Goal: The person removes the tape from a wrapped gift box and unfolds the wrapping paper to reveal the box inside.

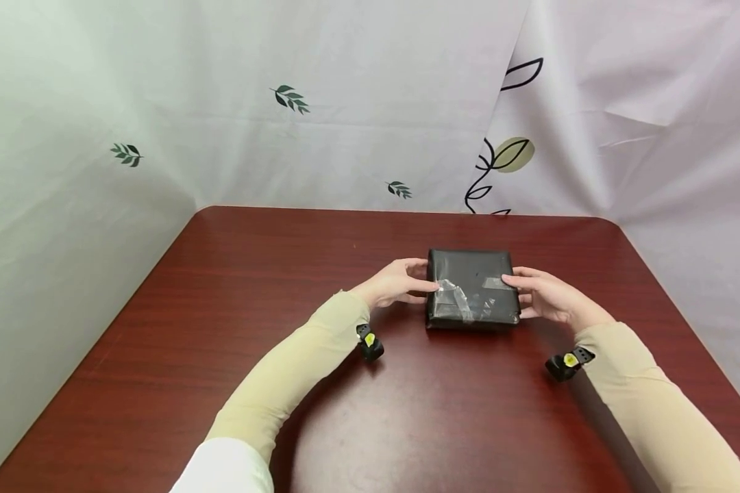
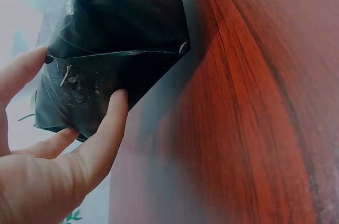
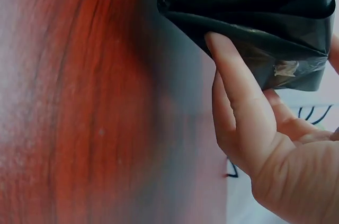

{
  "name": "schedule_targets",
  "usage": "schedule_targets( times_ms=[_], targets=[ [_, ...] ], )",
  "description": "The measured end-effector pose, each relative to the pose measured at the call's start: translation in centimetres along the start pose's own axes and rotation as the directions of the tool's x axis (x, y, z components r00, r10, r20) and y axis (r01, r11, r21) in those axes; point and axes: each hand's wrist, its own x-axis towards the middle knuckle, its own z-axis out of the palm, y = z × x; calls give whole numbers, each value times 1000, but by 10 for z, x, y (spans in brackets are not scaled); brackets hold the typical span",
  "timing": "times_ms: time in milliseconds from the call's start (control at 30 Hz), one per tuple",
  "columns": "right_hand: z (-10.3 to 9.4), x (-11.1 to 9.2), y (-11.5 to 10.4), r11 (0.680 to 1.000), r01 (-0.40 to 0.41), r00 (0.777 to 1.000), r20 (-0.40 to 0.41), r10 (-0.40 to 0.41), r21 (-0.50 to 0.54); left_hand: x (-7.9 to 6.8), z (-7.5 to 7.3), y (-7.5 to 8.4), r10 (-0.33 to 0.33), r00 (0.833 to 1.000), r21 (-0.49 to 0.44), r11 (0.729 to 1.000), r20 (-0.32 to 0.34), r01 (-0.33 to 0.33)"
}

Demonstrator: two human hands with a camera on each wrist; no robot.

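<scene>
A flat box-shaped package (image 1: 472, 281) wrapped in black plastic, with strips of clear tape on top, is held between both hands over the far right part of the table. My left hand (image 1: 397, 282) grips its left side, thumb on the upper edge and fingers against the side wall. On the opposite side my right hand (image 1: 550, 296) holds it the same way, thumb on top. Folded plastic on the package's ends (image 2: 79, 89) shows in the left wrist view, and similar folds (image 3: 286, 49) in the right wrist view. Whether the package touches the table I cannot tell.
The reddish-brown wooden table (image 1: 234, 274) has rounded far corners. White cloth (image 1: 345, 103) with printed leaves hangs behind it and along both sides. A small black camera (image 1: 371, 344) is strapped to the left wrist, another camera (image 1: 566, 365) to the right.
</scene>
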Motion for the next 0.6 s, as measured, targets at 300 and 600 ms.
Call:
schedule_targets(
  times_ms=[300, 600],
  targets=[
    [-8, 11, 1, 999, -36, 999, 13, 36, -39, 7, -1, 0, -34, 999, 37, 999, 9, 33],
    [-10, 18, 5, 996, -67, 998, -24, 65, -63, 13, -3, -3, -80, 997, 62, 995, 8, 79]
  ],
)
